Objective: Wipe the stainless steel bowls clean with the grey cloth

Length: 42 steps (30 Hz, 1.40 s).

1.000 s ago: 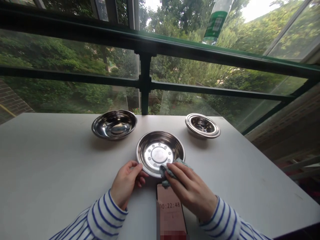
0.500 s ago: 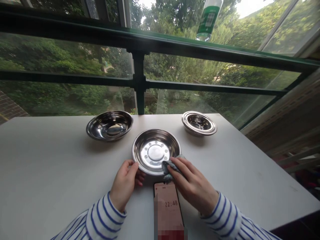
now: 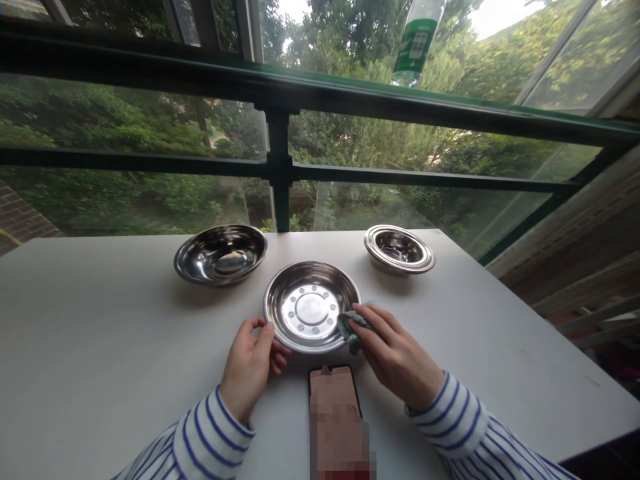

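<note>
A shiny steel plate (image 3: 311, 305) with a ring of dimples lies on the white table (image 3: 100, 333) in front of me. My left hand (image 3: 251, 367) grips its near-left rim, thumb on top and fingers curled under. My right hand (image 3: 395, 353) presses a small grey-blue cloth (image 3: 349, 327) against the plate's right inner edge, fingers closed over the cloth.
A steel bowl (image 3: 220, 255) sits at the back left and a smaller stack of steel bowls (image 3: 399, 249) at the back right. A phone (image 3: 337, 420) lies near the front edge between my arms. A green railing and a bottle (image 3: 416, 41) stand behind the table.
My right hand with the cloth has slid from the plate's near rim up to its right edge. The left hand keeps its hold on the rim.
</note>
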Each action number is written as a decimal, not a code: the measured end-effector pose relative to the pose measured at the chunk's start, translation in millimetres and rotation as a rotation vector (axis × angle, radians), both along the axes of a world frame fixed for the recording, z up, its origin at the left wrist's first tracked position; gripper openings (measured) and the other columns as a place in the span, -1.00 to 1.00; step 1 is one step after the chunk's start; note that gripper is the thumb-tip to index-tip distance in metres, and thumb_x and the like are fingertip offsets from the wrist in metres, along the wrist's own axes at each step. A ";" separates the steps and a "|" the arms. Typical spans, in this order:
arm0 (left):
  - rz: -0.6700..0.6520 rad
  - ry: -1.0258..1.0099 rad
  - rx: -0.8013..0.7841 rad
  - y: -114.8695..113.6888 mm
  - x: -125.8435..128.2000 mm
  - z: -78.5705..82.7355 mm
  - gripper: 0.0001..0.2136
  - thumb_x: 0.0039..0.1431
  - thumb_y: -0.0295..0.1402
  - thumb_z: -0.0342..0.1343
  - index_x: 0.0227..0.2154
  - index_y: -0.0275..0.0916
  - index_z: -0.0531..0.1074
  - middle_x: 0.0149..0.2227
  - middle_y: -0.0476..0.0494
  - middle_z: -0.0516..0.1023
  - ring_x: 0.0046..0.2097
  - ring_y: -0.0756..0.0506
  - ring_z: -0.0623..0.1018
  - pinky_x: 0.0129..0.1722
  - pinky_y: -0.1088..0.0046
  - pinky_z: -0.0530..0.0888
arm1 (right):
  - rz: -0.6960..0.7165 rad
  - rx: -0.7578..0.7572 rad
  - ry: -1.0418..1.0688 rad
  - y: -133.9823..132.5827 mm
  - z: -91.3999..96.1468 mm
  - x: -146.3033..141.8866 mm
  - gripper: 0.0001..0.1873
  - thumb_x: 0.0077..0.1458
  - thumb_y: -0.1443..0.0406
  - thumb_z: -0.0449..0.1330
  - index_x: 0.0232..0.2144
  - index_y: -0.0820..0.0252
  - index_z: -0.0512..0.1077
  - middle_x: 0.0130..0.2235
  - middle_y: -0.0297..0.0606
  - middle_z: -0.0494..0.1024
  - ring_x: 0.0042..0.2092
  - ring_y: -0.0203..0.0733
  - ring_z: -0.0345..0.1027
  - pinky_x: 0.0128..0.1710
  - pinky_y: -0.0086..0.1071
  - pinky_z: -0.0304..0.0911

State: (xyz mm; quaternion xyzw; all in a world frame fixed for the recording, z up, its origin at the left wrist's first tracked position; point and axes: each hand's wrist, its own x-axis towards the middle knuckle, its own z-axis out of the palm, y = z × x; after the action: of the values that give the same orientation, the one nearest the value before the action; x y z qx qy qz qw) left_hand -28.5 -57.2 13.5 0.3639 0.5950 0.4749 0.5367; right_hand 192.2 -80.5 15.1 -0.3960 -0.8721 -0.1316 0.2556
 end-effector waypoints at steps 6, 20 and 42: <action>0.011 -0.029 -0.012 -1.0 -0.2 2.2 -0.76 -0.03 -0.21 0.08 -0.38 -0.23 0.21 -0.70 0.02 0.44 -0.67 0.01 0.40 -0.72 0.58 0.29 | 0.050 -0.003 -0.025 -14.8 -2.8 -16.0 -0.68 0.10 0.53 0.01 -0.09 0.46 0.38 -0.01 0.10 0.42 0.10 0.07 0.18 -0.03 -0.06 0.34; -0.015 -0.006 -0.032 1.2 -2.3 3.0 -0.74 -0.05 -0.17 0.07 -0.39 -0.23 0.22 -0.70 0.01 0.44 -0.67 0.01 0.38 -0.72 0.58 0.27 | 0.058 -0.017 -0.027 -7.7 1.1 -11.7 -0.68 0.11 0.52 -0.02 -0.10 0.47 0.39 -0.04 0.09 0.42 0.07 0.08 0.18 -0.05 -0.07 0.34; -0.046 0.095 0.006 6.5 -4.7 -3.6 -0.76 0.01 -0.15 -0.03 -0.39 -0.23 0.22 -0.72 0.10 0.37 -0.67 0.04 0.35 -0.72 0.59 0.25 | -0.002 -0.170 0.087 12.8 -1.9 18.2 -0.64 0.13 0.44 -0.01 -0.01 0.29 0.32 0.00 0.00 0.38 0.04 0.02 0.20 -0.04 -0.06 0.32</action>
State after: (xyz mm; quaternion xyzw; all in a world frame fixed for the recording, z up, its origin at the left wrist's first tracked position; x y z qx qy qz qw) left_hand -33.2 -50.8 10.0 0.4014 0.6098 0.4465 0.5173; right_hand 210.5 -67.8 13.1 -0.4227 -0.8677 -0.0402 0.2586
